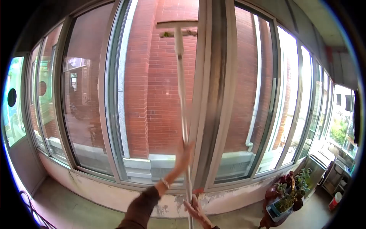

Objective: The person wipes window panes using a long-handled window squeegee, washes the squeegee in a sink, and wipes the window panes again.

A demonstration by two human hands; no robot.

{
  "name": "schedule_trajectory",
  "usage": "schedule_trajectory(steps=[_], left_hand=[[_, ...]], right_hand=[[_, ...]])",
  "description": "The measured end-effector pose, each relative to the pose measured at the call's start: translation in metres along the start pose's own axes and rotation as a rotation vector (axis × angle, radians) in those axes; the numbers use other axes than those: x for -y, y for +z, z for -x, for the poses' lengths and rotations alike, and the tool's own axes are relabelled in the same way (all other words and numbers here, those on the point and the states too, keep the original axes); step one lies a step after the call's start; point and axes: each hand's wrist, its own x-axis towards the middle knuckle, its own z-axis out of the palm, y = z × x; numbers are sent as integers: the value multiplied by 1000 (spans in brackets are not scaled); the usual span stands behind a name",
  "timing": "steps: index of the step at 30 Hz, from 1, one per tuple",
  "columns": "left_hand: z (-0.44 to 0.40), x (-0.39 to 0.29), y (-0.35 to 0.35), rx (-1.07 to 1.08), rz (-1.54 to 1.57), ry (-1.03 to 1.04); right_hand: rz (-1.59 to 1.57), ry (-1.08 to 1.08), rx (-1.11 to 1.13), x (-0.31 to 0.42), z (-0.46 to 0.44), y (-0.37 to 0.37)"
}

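A long-handled window squeegee (183, 103) stands nearly upright before me, its head (177, 24) against the upper part of a window pane (171, 91). Below the squeegee's blade is a second, shorter bar with a green spot. My left hand (183, 157), slightly blurred, is closed round the middle of the pole; a bracelet circles that wrist below a dark sleeve. Lower down, my right hand (197, 210) grips the pole near the bottom of the view, its fingers partly curled about it.
A thick window frame post (211, 99) rises just right of the pole. Potted plants (284, 198) stand on the floor at right, with a red and white container (335, 201) and a metal rack beyond. Thin dark bars (32, 212) show at lower left.
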Motion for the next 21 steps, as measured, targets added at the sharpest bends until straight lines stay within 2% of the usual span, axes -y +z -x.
schedule_trajectory(steps=[1,2,3,4,8,10,11,14,17,20,21], left_hand=[[-52,-3,4,-19,-61,262],[-60,-63,21,2,-89,153],[-81,-96,33,22,-126,237],[-113,-109,44,-58,-164,287],[-195,-164,75,-4,-292,344],[-203,-184,93,39,-347,391],[-205,-190,101,56,-374,418],[-214,-187,115,-113,-530,464],[-235,-182,110,-71,-601,591],[-245,-186,103,-43,-636,500],[-248,-186,101,-53,-656,487]], right_hand=[[24,-29,10,-1,-13,-7],[51,-57,20,-2,-26,-14],[5,-96,6,12,-35,-19],[-42,-130,-7,36,-45,-23],[-64,-204,-52,105,-101,-43],[-73,-235,-66,133,-130,-50],[-89,-276,-68,142,-144,-54],[-24,-443,-85,142,-195,-63],[-47,-479,-91,134,-231,-59],[-18,-527,-199,142,-240,-57],[-53,-539,-173,146,-238,-58]])
